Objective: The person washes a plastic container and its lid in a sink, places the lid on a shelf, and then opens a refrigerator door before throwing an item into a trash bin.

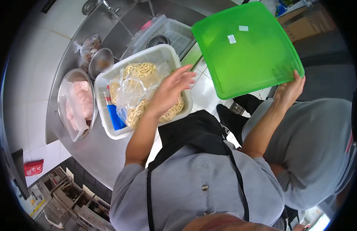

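My right hand (pixel 290 90) grips one corner of a large green plastic lid (pixel 249 50), with two small white labels on it. The lid is held out to the right, apart from the basket. Over the right part of a white plastic basket (pixel 111 134) is my left hand (pixel 173 90), fingers stretched out and holding nothing. Inside the basket lie pale yellow noodles (pixel 140 70), partly covered by clear plastic bags (pixel 133 92). A blue packet (pixel 116 115) stands along the basket's left wall. My left hand and forearm hide some noodles.
Left of the basket, a metal bowl (pixel 94 121) holds bagged pink meat (pixel 80 100). A smaller metal bowl (pixel 101 63) and a tied bag (pixel 88 48) are behind. Water runs from a faucet (pixel 113 13) into the sink by a clear container (pixel 178 34). Another person (pixel 313 142) is close on my right.
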Available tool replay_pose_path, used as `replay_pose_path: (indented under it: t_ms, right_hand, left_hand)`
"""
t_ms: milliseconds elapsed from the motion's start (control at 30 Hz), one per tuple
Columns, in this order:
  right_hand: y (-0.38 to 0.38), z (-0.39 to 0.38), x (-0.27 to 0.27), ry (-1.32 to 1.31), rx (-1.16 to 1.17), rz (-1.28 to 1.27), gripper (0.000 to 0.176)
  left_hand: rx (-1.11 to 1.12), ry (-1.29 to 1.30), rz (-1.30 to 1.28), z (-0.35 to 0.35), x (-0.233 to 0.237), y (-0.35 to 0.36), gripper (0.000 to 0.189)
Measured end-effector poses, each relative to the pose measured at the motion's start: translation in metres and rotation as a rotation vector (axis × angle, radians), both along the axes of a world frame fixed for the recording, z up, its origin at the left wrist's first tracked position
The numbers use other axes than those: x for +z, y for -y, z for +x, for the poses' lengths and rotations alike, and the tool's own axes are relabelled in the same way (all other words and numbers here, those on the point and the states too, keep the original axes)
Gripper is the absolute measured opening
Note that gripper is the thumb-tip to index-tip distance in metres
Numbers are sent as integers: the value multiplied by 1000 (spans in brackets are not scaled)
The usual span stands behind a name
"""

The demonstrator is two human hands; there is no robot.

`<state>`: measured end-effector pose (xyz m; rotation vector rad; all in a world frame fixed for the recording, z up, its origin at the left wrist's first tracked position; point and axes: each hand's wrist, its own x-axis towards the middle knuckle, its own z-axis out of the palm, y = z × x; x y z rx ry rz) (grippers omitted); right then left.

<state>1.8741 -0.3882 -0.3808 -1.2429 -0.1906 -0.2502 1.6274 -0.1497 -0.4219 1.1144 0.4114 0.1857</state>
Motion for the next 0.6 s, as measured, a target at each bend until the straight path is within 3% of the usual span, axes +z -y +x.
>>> replay_pose_path:
  t_ms: [33, 133, 233, 400, 600]
  right_hand:
    - [-3, 12, 0, -11, 6, -7, 29]
    - [-21, 47, 3, 45, -41, -120, 30]
    - [-35, 88, 6, 223, 15, -229, 32]
    - [-33, 164, 12, 266, 162, -311, 37]
    - [-10, 237, -9, 295, 254, -446, 45]
  left_hand:
    - [-9, -48, 209, -6, 1, -11, 42]
    - [84, -161, 277, -11, -7, -40, 34]
    - [175, -225, 421, 7, -11, -63, 30]
    - [304, -261, 498, 51, 1, -90, 26]
    - [452, -485, 701, 95, -52, -161, 27]
